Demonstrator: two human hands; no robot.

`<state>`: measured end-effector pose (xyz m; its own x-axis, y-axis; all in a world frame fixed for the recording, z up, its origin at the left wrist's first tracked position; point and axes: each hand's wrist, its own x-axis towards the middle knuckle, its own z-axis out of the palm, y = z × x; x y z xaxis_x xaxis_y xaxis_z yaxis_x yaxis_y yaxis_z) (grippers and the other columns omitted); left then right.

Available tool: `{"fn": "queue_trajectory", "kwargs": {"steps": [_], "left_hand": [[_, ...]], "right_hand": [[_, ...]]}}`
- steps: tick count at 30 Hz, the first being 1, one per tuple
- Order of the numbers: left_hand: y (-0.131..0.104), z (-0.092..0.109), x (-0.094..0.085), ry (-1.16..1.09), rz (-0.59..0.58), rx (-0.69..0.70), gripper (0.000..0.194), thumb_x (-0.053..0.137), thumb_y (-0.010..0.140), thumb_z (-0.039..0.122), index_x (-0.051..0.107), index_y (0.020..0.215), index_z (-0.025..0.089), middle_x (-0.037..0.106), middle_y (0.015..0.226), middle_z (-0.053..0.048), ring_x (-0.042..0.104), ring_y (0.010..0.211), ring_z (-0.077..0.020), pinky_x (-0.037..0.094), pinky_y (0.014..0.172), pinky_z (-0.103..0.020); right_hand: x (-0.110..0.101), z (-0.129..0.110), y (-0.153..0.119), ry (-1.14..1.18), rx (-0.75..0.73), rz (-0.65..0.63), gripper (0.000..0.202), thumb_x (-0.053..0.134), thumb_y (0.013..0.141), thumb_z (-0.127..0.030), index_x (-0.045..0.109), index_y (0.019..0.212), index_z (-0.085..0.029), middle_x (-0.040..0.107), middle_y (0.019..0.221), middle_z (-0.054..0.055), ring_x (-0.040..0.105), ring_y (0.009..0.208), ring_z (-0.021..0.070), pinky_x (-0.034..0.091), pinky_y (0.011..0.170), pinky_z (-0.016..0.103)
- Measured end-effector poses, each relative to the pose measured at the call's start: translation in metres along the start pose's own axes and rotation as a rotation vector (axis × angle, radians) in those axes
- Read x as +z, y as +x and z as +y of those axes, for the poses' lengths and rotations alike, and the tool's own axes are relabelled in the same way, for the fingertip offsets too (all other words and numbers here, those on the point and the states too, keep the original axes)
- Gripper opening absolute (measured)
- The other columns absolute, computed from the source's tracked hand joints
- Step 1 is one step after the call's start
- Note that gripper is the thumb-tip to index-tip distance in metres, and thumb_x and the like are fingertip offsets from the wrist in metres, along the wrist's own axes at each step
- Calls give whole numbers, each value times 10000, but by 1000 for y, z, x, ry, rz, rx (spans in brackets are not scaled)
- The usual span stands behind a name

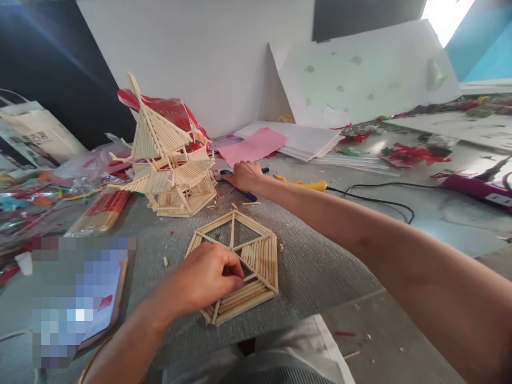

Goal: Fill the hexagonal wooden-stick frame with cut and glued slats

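Note:
A flat many-sided frame of thin wooden sticks (259,256) lies on the grey work surface, split by spokes into wedges. Some wedges are filled with rows of sticks; others are open. Over its lower left part, my left hand (212,274) is closed in a pinch, thumb and fingertips near the inner sticks. What it pinches, if anything, is hidden. Farther away, my right hand (248,176) is closed over a dark blue tool (246,196) that looks like pliers, lying on the table. Left of that hand stands a pagoda-like stick model (160,138) with tiered roofs.
A yellow-handled tool (316,185) with a black cord lies right of my right hand, near a purple power strip (472,188). Pink paper (256,145) and white boards lie behind. Bundled sticks (104,210) and a blurred-out tablet-like device (108,298) are at left.

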<state>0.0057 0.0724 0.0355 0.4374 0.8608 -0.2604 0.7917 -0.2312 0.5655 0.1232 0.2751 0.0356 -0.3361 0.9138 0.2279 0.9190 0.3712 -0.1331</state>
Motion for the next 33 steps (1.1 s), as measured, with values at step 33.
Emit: {"fn": "queue_trajectory", "kwargs": {"steps": [33], "left_hand": [[3, 13, -7, 276, 7, 115, 151, 498, 651, 140, 626, 627, 217, 617, 580, 31, 508, 521, -106, 248, 490, -245]], "right_hand": [[-55, -25, -123, 31, -668, -85, 217, 459, 823, -288, 577, 865, -111, 592, 900, 111, 520, 855, 195, 361, 767, 311]]}}
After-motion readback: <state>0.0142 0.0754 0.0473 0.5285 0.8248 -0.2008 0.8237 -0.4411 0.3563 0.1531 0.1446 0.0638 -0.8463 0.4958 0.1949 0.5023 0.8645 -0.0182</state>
